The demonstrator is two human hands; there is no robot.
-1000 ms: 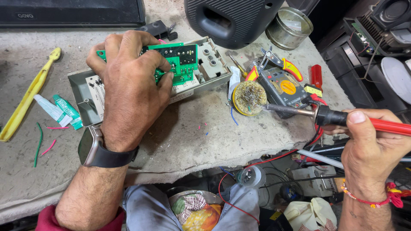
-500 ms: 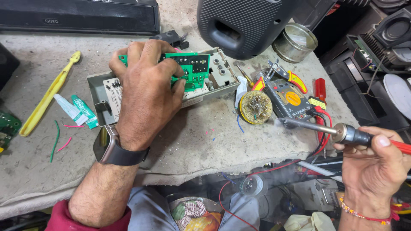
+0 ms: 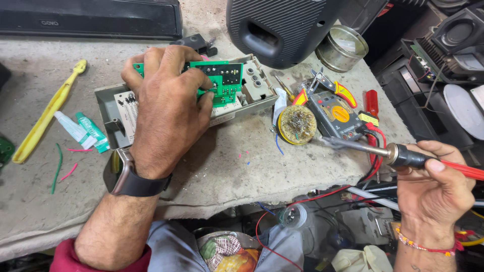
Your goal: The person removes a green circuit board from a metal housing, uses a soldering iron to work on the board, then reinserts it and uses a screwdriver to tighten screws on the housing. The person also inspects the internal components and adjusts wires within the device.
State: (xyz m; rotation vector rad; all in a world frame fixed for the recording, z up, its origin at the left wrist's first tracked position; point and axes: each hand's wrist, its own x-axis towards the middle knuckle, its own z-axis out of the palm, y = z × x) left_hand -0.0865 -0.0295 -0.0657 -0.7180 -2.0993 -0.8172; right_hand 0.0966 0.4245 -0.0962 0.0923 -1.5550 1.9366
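My left hand [image 3: 166,108] is clamped over a green circuit board [image 3: 222,80] that lies in a grey plastic housing [image 3: 254,95] on the bench. A dark watch sits on that wrist. My right hand [image 3: 436,179] grips a soldering iron [image 3: 398,153] by its black and red handle. The iron's metal tip points left, just past a round tin of flux [image 3: 296,124], and does not touch the board.
A multimeter [image 3: 335,108] with red leads lies beside the flux tin. A yellow toothbrush [image 3: 45,118] and a small green-white tube [image 3: 83,132] lie at the left. A dark speaker [image 3: 282,27], a metal tin [image 3: 340,48] and loose wires ring the bench edge.
My right hand has drawn the soldering iron back to the right and lower, away from the flux tin. My left hand stays on the board; the view has shifted.
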